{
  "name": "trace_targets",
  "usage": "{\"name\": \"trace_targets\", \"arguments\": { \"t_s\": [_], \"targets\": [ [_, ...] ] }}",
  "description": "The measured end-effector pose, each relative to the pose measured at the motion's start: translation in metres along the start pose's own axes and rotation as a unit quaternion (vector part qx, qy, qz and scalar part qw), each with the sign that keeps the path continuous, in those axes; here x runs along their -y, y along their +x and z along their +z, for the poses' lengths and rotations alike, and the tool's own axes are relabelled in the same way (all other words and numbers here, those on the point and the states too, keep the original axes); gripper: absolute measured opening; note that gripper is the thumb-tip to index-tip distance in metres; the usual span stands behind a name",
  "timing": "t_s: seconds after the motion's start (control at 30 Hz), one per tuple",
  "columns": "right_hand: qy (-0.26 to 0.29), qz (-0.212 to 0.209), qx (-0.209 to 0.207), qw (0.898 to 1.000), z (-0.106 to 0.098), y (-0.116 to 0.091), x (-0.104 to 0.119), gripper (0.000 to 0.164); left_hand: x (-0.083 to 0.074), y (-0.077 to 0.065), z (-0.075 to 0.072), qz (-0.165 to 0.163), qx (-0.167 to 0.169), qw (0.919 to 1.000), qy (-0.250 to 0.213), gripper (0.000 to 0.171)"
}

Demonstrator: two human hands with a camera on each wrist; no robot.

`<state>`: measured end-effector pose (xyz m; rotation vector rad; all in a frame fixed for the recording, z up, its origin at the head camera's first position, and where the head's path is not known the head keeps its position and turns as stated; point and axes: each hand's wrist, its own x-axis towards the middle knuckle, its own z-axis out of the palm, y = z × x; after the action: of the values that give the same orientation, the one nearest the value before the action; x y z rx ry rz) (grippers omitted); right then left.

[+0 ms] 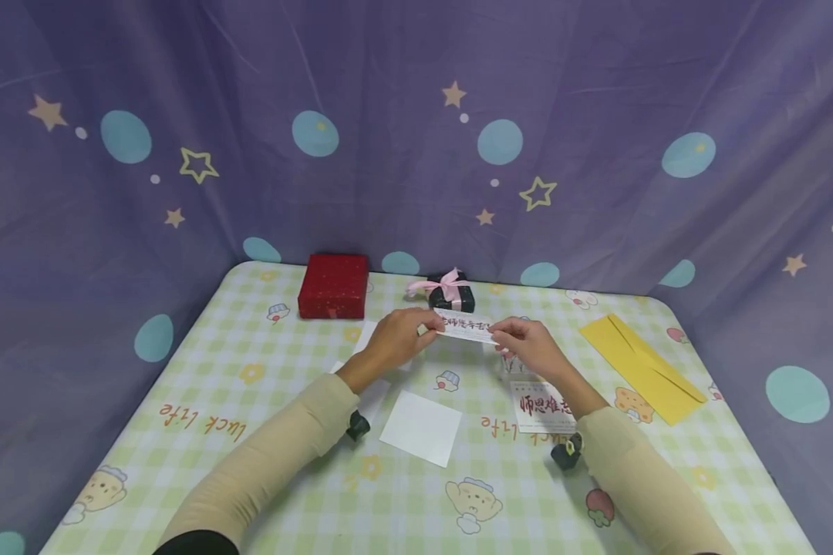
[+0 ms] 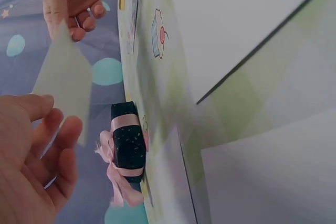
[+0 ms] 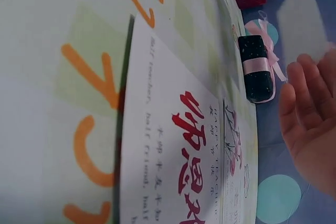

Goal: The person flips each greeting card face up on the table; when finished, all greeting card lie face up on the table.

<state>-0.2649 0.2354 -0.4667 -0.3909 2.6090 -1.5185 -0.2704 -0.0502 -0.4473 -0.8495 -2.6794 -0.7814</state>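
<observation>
A white card with dark red Chinese lettering is held up off the table between both hands. My left hand pinches its left end between thumb and fingers. At the opposite end, my right hand pinches the card in the same way. The left wrist view shows the card's plain back tilted between the two hands. Below the right forearm lies another lettered card, and beside it is a card with a pink flower drawing, partly hidden by the right hand in the head view.
A blank white card lies mid-table, with more white cards partly under the left arm. At the back are a red box and a small dark box with a pink ribbon. A yellow envelope lies on the right.
</observation>
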Motion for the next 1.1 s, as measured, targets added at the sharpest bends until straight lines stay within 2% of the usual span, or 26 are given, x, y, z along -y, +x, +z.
{"name": "trace_targets", "arguments": {
  "t_s": [0.07,0.23,0.4,0.73,0.93,1.1],
  "targets": [
    [-0.001,0.004,-0.002,1.000,0.001,0.002,-0.001,0.029,0.000,-0.001,0.001,-0.007,0.013,0.9999,-0.002,0.017],
    [-0.022,0.004,0.009,1.000,0.001,0.004,-0.002,0.054,0.001,-0.004,0.005,-0.013,0.065,0.9978,0.009,0.039],
    [-0.077,0.015,0.023,0.997,0.001,0.006,-0.006,0.058,0.001,-0.008,0.010,-0.002,0.119,0.9924,0.030,0.055],
    [-0.136,0.004,0.069,0.988,0.008,0.011,-0.017,0.052,0.002,-0.010,0.018,0.003,0.166,0.9829,0.079,0.047],
    [-0.168,-0.004,0.092,0.981,0.009,0.011,-0.016,0.051,0.003,-0.009,0.022,0.002,0.180,0.9803,0.080,0.044],
    [-0.174,0.004,0.106,0.979,0.008,0.011,-0.013,0.050,0.002,-0.007,0.026,-0.007,0.191,0.9781,0.082,0.044]
  ]
}}
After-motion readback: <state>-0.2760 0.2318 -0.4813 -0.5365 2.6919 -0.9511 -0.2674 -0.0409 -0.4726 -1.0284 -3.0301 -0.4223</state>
